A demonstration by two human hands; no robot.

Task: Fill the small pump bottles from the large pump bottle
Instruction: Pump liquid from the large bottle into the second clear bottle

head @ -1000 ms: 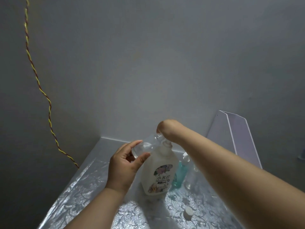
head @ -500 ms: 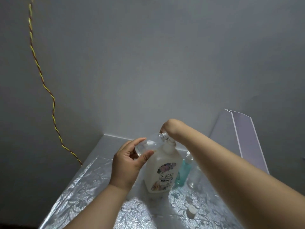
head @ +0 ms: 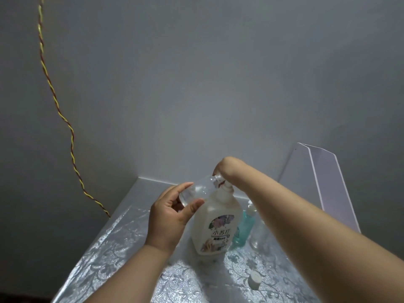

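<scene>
Large pump bottle (head: 216, 226) stands upright on the patterned surface (head: 109, 248). It looks well filled, so it is probably heavy and steady enough to take a push from above. The right hand (head: 226, 169) sits over its pump head with the fingers hidden, so I cannot tell its grip. The left hand (head: 172, 217) grips a small clear bottle (head: 196, 191), tilted with its mouth at the spout. Thin, light and likely slippery, it is best held round the body.
</scene>
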